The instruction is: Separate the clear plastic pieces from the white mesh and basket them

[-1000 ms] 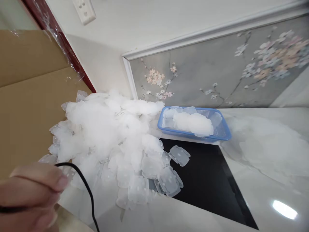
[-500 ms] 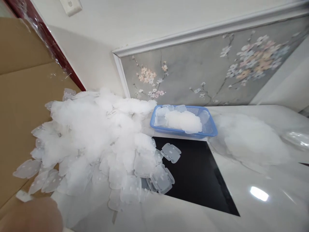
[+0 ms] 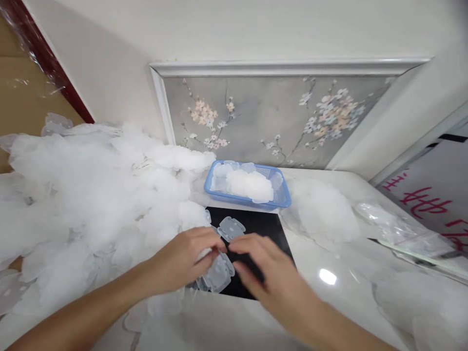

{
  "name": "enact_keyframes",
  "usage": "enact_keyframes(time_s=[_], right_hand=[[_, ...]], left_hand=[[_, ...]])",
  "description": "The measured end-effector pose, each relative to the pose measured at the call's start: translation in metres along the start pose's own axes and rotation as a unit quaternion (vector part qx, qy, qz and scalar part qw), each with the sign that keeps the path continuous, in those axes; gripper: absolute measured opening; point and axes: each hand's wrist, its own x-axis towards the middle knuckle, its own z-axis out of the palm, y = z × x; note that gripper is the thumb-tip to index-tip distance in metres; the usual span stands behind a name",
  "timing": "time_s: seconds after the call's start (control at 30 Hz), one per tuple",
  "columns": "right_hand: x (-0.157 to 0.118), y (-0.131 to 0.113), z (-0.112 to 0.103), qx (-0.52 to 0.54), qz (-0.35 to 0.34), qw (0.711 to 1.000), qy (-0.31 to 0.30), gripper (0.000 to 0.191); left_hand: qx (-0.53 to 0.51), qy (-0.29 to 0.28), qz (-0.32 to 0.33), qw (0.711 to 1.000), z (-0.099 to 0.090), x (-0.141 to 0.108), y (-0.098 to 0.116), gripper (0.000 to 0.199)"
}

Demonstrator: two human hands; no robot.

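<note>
My left hand (image 3: pixel 192 256) is over the left part of a black mat (image 3: pixel 268 229), its thumb and fingertips drawn close together; whether a piece is between them I cannot make out. Facing it, my right hand (image 3: pixel 268 268) has thumb and fingers apart over the mat, nothing visible in them. Under and beside the hands lie thin translucent plastic pieces with rounded, notched edges and small dots, one plastic piece (image 3: pixel 231 228) just beyond the fingertips. A large heap of such pieces (image 3: pixel 98 185) spreads to the left of my left hand.
A blue plastic basket (image 3: pixel 248 200) holding more pieces stands behind the mat. Right of it sit a bagged white pile (image 3: pixel 325 209) and crumpled clear plastic (image 3: pixel 405 229). A framed floral panel (image 3: pixel 256 112) is on the wall; a board with red writing (image 3: pixel 435 190) leans at right.
Both my hands have come into view over the mat; before, only a blurred part of a hand showed at lower left. The view has turned right and levelled.
</note>
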Motion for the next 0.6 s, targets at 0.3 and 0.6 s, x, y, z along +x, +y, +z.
enact_keyframes(time_s=[0.3,0.6], right_hand=[[-0.014,0.016,0.054,-0.047,-0.113,0.987,-0.1,0.017],[-0.013,0.055,0.01,0.079,-0.082,0.978,-0.176,0.042]], left_hand=[[-0.098,0.106,-0.114,0.983,0.042,0.06,-0.044,0.037],[-0.291,0.154,-0.181,0.927,0.029,0.067,-0.04,0.016]])
